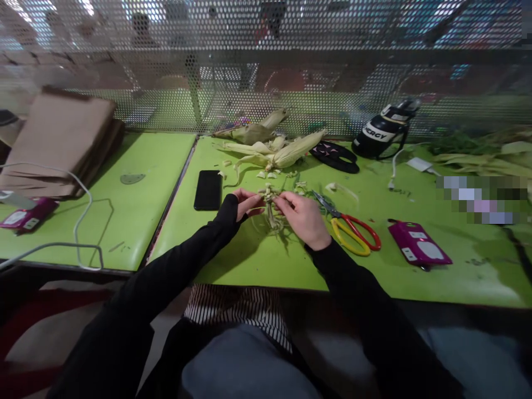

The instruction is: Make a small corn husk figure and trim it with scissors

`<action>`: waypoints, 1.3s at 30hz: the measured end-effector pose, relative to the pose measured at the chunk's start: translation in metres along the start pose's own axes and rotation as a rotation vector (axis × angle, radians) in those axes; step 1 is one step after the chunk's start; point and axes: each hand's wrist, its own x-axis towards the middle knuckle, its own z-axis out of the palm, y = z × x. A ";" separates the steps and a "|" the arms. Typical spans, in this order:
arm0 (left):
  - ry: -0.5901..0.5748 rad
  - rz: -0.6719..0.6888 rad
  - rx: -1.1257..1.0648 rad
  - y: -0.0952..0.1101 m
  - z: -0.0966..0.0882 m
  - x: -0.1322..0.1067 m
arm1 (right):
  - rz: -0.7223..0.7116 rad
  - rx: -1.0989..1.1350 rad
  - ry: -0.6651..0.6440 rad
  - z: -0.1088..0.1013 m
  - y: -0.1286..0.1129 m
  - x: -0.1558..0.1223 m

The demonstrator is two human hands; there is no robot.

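Note:
My left hand (248,201) and my right hand (303,218) meet over the green table (257,260), both pinched on a small bundle of pale husk strips (272,209). The strands hang down between my fingers and fan out onto the table. Beyond my hands lies a heap of corn husks (270,147). Scissors with red and yellow handles (351,228) lie just right of my right hand. A black phone (208,189) lies flat to the left of my left hand.
A magenta device (418,250) lies right of the scissors, another (27,215) at far left near white cables (81,221). Brown paper bags (62,141) stack at back left. A black roll (334,156), a black-white object (384,133) and a perforated metal screen (266,72) stand behind.

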 end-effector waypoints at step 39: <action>-0.148 -0.237 -0.011 -0.018 -0.006 0.018 | 0.112 0.620 -0.028 0.022 0.032 0.030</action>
